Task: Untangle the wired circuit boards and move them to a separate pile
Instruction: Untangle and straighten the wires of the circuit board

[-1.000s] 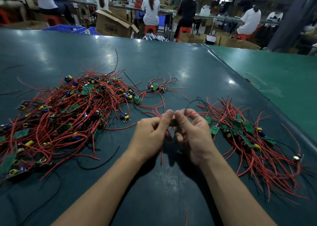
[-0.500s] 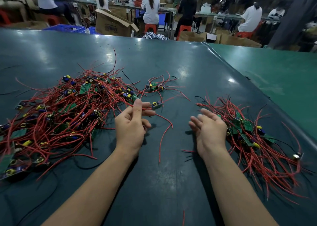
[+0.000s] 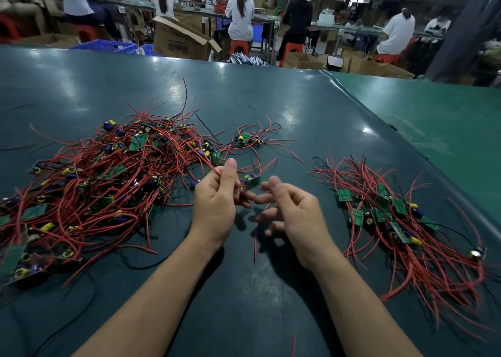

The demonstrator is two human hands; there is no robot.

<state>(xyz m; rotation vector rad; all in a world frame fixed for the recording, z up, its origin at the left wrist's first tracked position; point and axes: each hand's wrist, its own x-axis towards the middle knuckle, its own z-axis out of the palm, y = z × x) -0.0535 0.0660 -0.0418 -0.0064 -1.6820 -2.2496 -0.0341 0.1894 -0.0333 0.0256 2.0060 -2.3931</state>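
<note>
A big tangled pile of wired circuit boards [image 3: 95,188], green boards with red wires, covers the left of the table. A smaller, neater pile [image 3: 393,221] lies on the right. My left hand [image 3: 217,202] is raised at the tangled pile's right edge and pinches red wires between thumb and fingers. A small green board [image 3: 253,183] hangs at its fingertips, and a red wire [image 3: 254,245] dangles below. My right hand [image 3: 292,213] hovers just right of that board with loosely curled fingers and grips nothing that I can see.
One wired board [image 3: 245,139] lies apart behind my hands. The dark green table [image 3: 244,302] meets a lighter green table [image 3: 433,128] on the right. Cardboard boxes [image 3: 181,42] and seated people are beyond the far edge.
Both hands first pinched one board at the centre. They then parted, the right one opening by the right pile. Now the left holds wires from the tangled pile and the right has come back.
</note>
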